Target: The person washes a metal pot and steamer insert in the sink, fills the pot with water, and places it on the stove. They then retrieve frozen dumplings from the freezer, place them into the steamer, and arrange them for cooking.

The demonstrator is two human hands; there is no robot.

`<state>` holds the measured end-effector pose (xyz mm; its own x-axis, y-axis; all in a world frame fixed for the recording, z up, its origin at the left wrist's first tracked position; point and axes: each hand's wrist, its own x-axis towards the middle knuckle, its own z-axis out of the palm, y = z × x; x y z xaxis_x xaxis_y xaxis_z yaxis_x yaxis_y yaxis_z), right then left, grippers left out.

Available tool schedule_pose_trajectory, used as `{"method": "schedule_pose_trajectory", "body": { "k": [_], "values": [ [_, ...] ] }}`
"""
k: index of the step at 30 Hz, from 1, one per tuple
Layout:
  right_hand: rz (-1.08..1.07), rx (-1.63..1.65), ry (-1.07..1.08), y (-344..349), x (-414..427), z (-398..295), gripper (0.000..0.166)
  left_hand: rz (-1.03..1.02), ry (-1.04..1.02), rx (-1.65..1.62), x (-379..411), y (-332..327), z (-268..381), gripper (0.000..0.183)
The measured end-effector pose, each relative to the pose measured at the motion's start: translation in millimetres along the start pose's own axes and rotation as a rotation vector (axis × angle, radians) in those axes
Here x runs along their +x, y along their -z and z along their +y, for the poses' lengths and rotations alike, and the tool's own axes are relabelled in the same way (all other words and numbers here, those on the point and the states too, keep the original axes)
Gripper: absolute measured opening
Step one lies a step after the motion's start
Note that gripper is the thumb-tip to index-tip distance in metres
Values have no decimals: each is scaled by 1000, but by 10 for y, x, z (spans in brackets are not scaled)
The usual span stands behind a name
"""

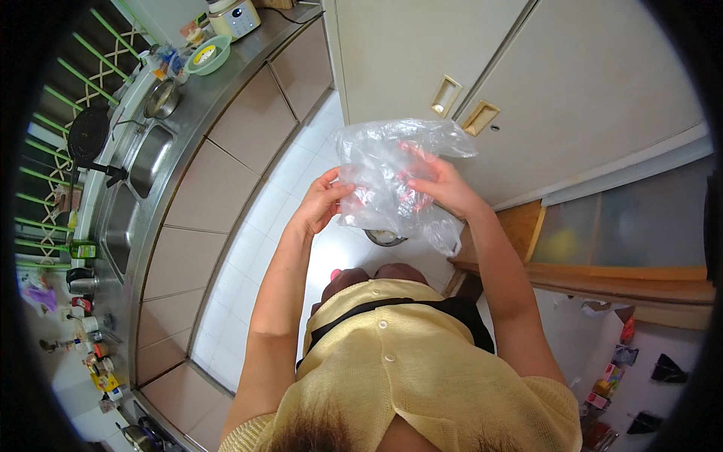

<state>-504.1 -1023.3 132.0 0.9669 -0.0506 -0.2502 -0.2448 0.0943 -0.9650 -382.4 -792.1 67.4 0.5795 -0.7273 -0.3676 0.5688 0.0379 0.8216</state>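
A crumpled clear plastic bag (390,212) with pinkish-red patches hangs spread out in front of my body. My left hand (323,202) pinches its left edge between thumb and fingers. On the other side, my right hand (449,183) grips the bag, its thumb over the near face. The right fingers are partly covered by plastic; whether they are inside or behind it I cannot tell. Whatever the bag contains, if anything, is not clear. Below it, partly hidden, a round metal bowl (386,238) with something pale in it rests on the floor.
Along the left runs a steel counter with a double sink (151,161), a metal pot (162,99), a green basin (209,56) and a blender base (234,20). Sliding cabinet doors (406,51) stand ahead. At right is a wooden-framed cabinet (621,274). White tiles (282,186) cover the floor.
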Motion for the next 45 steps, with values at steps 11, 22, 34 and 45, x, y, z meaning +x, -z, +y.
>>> {"method": "schedule_pose_trajectory", "body": {
  "k": [11, 22, 34, 45],
  "values": [
    [132, -424, 364, 132, 47, 73, 32, -212, 81, -500, -20, 111, 322, 53],
    [80, -528, 159, 41, 111, -207, 55, -20, -102, -108, 201, 92, 418, 66],
    [29, -14, -42, -21, 519, 333, 36, 39, -479, 470, 88, -474, -109, 97],
    [172, -288, -50, -65, 208, 86, 69, 511, -763, 1282, 151, -290, -177, 34]
  ]
}}
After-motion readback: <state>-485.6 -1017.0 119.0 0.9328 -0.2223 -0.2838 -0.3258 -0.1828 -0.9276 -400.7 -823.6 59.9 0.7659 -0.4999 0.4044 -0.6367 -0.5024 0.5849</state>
